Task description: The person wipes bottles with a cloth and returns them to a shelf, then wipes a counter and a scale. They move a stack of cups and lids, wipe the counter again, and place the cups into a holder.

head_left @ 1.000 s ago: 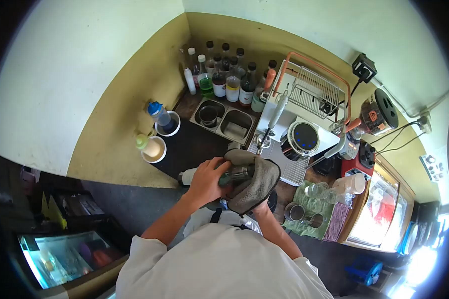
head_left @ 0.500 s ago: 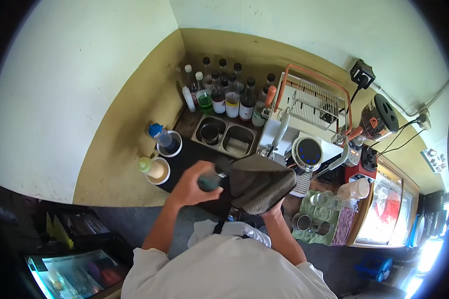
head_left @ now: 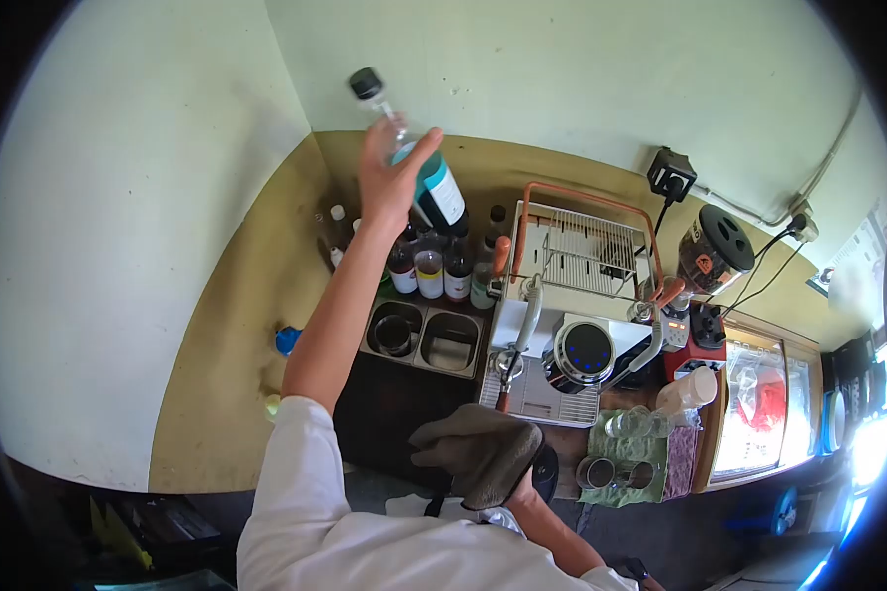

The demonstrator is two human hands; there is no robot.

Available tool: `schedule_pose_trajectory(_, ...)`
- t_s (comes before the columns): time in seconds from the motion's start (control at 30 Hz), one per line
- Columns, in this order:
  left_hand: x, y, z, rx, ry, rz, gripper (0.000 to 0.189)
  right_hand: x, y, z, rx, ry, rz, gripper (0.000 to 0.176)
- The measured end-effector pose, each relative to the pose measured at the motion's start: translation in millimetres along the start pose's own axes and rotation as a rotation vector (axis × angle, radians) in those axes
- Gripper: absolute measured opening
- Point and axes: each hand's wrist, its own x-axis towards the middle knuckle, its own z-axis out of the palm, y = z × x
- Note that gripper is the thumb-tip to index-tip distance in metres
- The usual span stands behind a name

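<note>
My left hand [head_left: 387, 182] is raised over the back of the counter and wrapped around a glass bottle [head_left: 445, 197]. The bottle has a black cap, a white label and blue-green liquid, and it tilts above several other bottles [head_left: 429, 274] with dark caps. Down near my waist, my right hand [head_left: 524, 490] grips a grey-brown cloth [head_left: 483, 455]. The cloth drapes over most of the fingers, so they are hidden.
Two metal sink-like pans [head_left: 451, 347] sit in the counter, the left holding a dark cup [head_left: 394, 336]. An espresso machine [head_left: 542, 295] stands right of them. Further right are a coffee grinder [head_left: 715, 248] and a green towel [head_left: 621, 453] bearing glasses. A blue-capped bottle [head_left: 287, 341] is left.
My left hand has risen from beside the cloth to above the bottle row, carrying the bottle. The cloth in my right hand has dropped lower in view. The camera view has tilted up.
</note>
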Motion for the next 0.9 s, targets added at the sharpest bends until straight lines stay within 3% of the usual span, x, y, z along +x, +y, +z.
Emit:
schedule_pose_trajectory(0.1,26.7,-32.1,29.4,0.141,-0.040,-0.038,0.062,-5.9,1.5,-12.0,-0.071,-0.036,0.006,0.062)
schedule_pose_trajectory(0.27,47.1,-91.7,54.8,0.304,-0.223,-0.055,0.057,-24.5,21.9,-62.9,0.001,0.160,-0.159,0.071)
schedule_pose_trajectory(0.43,48.7,-144.7,61.6,0.305,-0.323,-0.233,0.061,-30.5,22.8,-54.1,0.149,0.228,-0.193,0.060)
schedule_pose_trajectory(0.5,46.3,-156.8,58.3,0.360,-0.382,-0.293,0.064,-30.7,23.9,-60.2,0.105,0.226,-0.235,0.063)
schedule_pose_trajectory(0.53,43.6,-159.4,57.5,0.382,-0.356,-0.307,0.059,-29.9,22.0,-58.7,0.091,0.230,-0.256,0.065)
schedule_pose_trajectory(0.63,56.0,-180.2,47.4,0.537,-0.544,-0.457,0.052,-31.0,25.3,-44.6,0.120,0.288,-0.301,0.068)
schedule_pose_trajectory(0.83,48.7,-230.2,37.9,0.638,-0.583,-0.450,0.044,-25.5,36.4,-48.2,0.156,0.391,-0.296,0.070)
schedule_pose_trajectory(0.9,42.5,-233.6,38.1,0.775,-0.600,-0.430,0.051,-25.5,38.0,-49.6,0.154,0.404,-0.283,0.070)
